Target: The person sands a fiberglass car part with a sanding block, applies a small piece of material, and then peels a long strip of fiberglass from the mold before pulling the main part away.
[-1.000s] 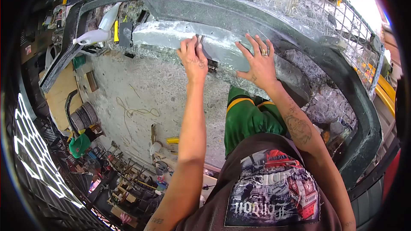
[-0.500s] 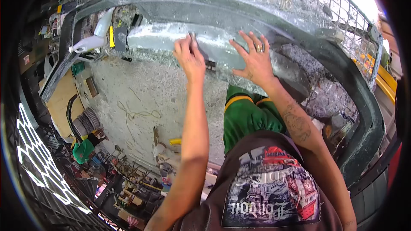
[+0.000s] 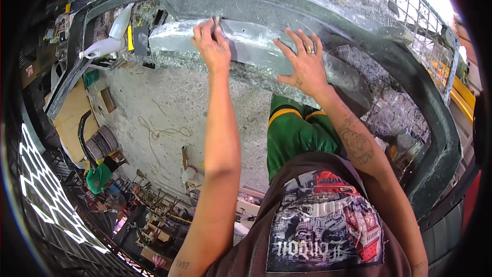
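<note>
A long, curved grey panel (image 3: 251,44) with white dusty patches lies across the work in front of me. My left hand (image 3: 212,46) is on its left half, fingers bent and closed around a small grey piece (image 3: 217,20) that looks like folded sandpaper; the fingers mostly hide it. Farther right, my right hand (image 3: 306,66) rests on the panel with its fingers spread, holding nothing. A large dark bumper-like shell (image 3: 434,107) arches around the panel on the far side and down the right.
Left of the panel lie a pale plastic bottle (image 3: 105,47), a yellow strip (image 3: 130,38) and a dark flat piece (image 3: 141,39). Wire mesh (image 3: 428,25) stands at the upper right. A cord (image 3: 159,133) lies on the concrete floor, with stacked tires (image 3: 102,142) at the left.
My left hand has slid left and away from me along the panel with the small grey piece. My right hand stays spread at nearly the same place.
</note>
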{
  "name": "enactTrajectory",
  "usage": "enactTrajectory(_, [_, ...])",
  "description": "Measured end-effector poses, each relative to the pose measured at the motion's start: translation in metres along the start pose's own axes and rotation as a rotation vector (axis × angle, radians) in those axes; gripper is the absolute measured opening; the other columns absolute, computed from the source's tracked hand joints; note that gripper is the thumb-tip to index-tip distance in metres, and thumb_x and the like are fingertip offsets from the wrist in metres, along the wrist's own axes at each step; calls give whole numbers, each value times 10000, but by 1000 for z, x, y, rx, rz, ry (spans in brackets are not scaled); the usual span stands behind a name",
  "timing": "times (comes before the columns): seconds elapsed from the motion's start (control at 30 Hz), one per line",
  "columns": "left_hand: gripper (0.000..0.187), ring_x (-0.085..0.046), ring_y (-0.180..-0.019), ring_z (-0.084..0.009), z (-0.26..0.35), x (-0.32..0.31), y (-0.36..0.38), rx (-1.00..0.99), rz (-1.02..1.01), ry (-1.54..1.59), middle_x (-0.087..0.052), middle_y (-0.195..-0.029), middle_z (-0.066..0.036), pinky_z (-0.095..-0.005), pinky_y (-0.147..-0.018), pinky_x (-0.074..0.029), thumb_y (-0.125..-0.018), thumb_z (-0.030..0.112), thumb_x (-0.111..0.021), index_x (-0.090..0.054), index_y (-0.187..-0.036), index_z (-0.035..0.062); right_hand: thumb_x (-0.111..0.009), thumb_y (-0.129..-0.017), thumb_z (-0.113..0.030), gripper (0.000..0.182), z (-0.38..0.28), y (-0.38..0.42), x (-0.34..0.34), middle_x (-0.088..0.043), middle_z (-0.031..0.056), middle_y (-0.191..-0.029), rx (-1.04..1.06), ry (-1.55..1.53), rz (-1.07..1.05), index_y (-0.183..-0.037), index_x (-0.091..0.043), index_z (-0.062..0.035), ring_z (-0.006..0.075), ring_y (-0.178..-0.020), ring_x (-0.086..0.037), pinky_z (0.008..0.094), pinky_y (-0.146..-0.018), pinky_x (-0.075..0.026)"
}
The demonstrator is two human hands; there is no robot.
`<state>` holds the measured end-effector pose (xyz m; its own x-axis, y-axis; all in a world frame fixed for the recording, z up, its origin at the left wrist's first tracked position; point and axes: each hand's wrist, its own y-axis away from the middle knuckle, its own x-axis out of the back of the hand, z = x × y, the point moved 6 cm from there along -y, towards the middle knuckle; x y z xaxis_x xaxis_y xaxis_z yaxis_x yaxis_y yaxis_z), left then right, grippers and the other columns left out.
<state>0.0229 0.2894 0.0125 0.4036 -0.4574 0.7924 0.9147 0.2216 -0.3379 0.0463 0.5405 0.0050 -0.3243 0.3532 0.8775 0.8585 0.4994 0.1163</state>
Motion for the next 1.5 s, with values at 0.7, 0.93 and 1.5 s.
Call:
enactTrajectory(0.7, [267, -529, -1043, -401, 18, 4, 45, 77, 4, 14, -601, -1166, -195, -494, -945, -407, -969, 57, -641, -664, -1230, 5, -870, -739, -548, 1020, 0, -2, 2, -329, 99, -1682, 6, 11, -14, -1617, -415, -298, 344, -1568, -277, 609, -1280, -148])
enactTrajectory(0.93, [262, -549, -1043, -392, 14, 0, 37, 136, 87, -72, -593, -1213, -183, -520, -919, -435, -960, 74, -664, -686, -1216, 20, -903, -690, -527, 1058, 0, -3, 3, -329, 80, -1679, 3, -11, 24, -1612, -424, -322, 340, -1570, -279, 588, -1293, -131])
enactTrajectory(1.5, [236, -542, -1029, -391, 23, 0, 36, 167, 116, -105, -590, -1199, -189, -500, -932, -424, -981, 102, -646, -685, -1193, 7, -897, -686, -526, 1071, 1, -3, 2, -318, 86, -1689, -1, 11, -6, -1619, -413, -322, 347, -1567, -283, 596, -1291, -138])
